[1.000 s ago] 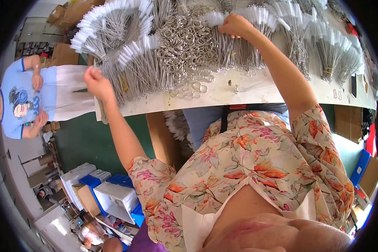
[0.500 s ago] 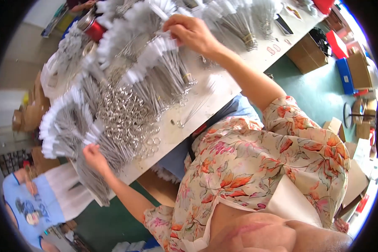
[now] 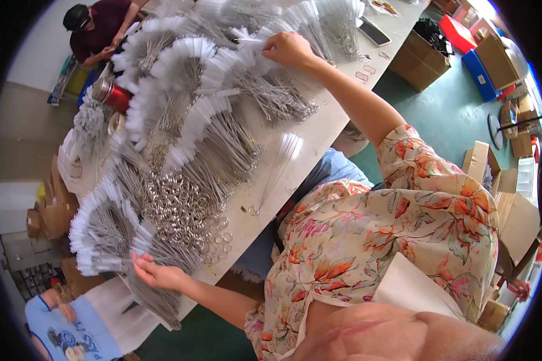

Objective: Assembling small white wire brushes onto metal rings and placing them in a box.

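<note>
My left hand (image 3: pixel 158 274) is at the near left end of the table, its fingers pinched on a thin wire brush with a white bristle tip, beside a fanned bundle of such brushes (image 3: pixel 105 225). Across the table my right hand (image 3: pixel 290 50) is closed over another bundle (image 3: pixel 271 90), with a white brush tip (image 3: pixel 247 40) sticking out from its fingertips. Between the hands lie a heap of metal rings (image 3: pixel 177 207) and more wire brushes (image 3: pixel 220 141). A few single brushes (image 3: pixel 282 159) lie apart near the table's front edge.
A red lidded cup (image 3: pixel 112 95) and a roll of tape (image 3: pixel 116 123) stand among the bundles. A phone (image 3: pixel 373 31) lies at the far right. Cardboard boxes (image 3: pixel 420 60) stand on the floor. A person in a dark top (image 3: pixel 105 30) and one in light blue (image 3: pixel 72 325) are nearby.
The whole view has shifted. My left hand has turned and pulled toward the near edge of the brush bundle; my right hand stays at the far bundles with a white tip at its fingers.
</note>
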`<state>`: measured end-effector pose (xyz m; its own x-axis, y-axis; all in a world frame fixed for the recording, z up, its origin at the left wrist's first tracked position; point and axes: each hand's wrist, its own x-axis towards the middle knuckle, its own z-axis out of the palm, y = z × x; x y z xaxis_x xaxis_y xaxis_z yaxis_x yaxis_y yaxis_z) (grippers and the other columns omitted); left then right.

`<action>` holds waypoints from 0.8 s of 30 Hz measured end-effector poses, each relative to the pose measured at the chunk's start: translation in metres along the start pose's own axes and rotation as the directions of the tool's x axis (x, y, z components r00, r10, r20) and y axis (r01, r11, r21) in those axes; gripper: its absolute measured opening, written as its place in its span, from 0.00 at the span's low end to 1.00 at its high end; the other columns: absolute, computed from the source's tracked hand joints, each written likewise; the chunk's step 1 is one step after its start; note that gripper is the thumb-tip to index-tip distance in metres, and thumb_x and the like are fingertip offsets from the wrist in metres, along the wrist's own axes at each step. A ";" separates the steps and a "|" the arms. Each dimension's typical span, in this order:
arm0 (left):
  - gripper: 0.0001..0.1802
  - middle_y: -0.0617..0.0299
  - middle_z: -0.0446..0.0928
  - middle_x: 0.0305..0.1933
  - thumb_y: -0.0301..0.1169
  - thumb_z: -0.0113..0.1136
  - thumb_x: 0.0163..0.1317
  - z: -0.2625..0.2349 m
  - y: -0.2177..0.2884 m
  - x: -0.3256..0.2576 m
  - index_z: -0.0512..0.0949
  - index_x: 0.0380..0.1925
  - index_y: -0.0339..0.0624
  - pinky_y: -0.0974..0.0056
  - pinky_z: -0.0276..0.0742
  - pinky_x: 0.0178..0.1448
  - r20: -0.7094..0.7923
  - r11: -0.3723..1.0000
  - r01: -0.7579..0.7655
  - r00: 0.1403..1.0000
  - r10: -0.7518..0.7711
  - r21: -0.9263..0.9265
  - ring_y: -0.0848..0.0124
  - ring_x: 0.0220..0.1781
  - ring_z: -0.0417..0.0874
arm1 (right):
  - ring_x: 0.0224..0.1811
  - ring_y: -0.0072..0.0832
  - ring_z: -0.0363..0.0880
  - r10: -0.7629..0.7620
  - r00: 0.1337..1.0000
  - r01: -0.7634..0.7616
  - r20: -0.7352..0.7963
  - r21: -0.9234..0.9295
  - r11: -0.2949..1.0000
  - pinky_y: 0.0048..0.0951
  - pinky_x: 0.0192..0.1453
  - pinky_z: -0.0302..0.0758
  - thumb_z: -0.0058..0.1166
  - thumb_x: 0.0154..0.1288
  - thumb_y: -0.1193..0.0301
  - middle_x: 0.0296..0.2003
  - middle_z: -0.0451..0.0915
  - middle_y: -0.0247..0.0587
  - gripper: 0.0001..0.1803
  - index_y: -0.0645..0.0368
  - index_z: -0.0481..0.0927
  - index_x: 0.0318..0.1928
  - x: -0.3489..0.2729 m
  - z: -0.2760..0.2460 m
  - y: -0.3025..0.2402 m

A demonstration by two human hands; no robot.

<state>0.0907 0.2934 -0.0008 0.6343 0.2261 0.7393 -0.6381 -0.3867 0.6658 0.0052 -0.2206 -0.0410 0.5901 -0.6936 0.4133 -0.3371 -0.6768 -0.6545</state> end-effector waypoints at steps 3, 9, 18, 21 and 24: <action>0.16 0.66 0.70 0.31 0.37 0.47 0.68 -0.042 0.011 -0.009 0.74 0.48 0.39 0.75 0.57 0.25 -0.075 0.945 0.254 0.959 -0.274 -0.204 0.82 0.29 0.64 | 0.23 0.28 0.73 -0.151 0.971 0.199 -0.183 0.282 0.939 0.29 0.32 0.71 0.56 0.52 0.62 0.20 0.76 0.38 0.11 0.55 0.82 0.31 0.000 -0.003 -0.021; 0.19 0.68 0.66 0.26 0.39 0.48 0.67 -0.103 0.021 -0.036 0.73 0.48 0.36 0.79 0.49 0.20 -0.063 0.920 0.354 0.927 -0.369 -0.171 0.84 0.20 0.55 | 0.24 0.30 0.73 0.109 0.984 0.004 -0.141 0.630 0.776 0.37 0.33 0.73 0.44 0.57 0.65 0.22 0.75 0.41 0.13 0.57 0.79 0.36 0.066 -0.051 0.051; 0.19 0.68 0.62 0.23 0.38 0.48 0.67 -0.094 -0.001 -0.062 0.72 0.45 0.30 0.79 0.45 0.18 0.114 0.783 0.534 0.842 -0.528 -0.319 0.84 0.18 0.51 | 0.37 0.39 0.81 0.170 0.983 -0.181 -0.061 -0.303 0.936 0.35 0.43 0.76 0.56 0.43 0.58 0.31 0.82 0.45 0.16 0.53 0.83 0.32 0.071 0.001 0.100; 0.18 0.69 0.61 0.23 0.37 0.49 0.67 -0.077 -0.001 -0.066 0.72 0.43 0.31 0.80 0.46 0.17 0.213 0.756 0.564 0.826 -0.522 -0.334 0.84 0.18 0.52 | 0.47 0.45 0.78 0.298 0.953 -0.271 0.044 -0.306 0.913 0.40 0.50 0.74 0.54 0.44 0.64 0.43 0.79 0.50 0.20 0.56 0.81 0.41 0.063 -0.007 0.098; 0.17 0.69 0.61 0.23 0.37 0.48 0.67 -0.064 0.000 -0.068 0.72 0.43 0.31 0.80 0.45 0.16 0.252 0.733 0.577 0.817 -0.519 -0.361 0.85 0.17 0.52 | 0.43 0.44 0.79 0.301 0.953 -0.297 -0.027 -0.263 0.918 0.41 0.46 0.75 0.55 0.43 0.62 0.39 0.80 0.49 0.18 0.54 0.82 0.37 0.064 -0.013 0.121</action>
<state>0.0200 0.3354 -0.0446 0.9592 0.1602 0.2329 -0.2592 0.1699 0.9508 -0.0077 -0.3503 -0.0855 0.4411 -0.8714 0.2145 -0.6779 -0.4802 -0.5567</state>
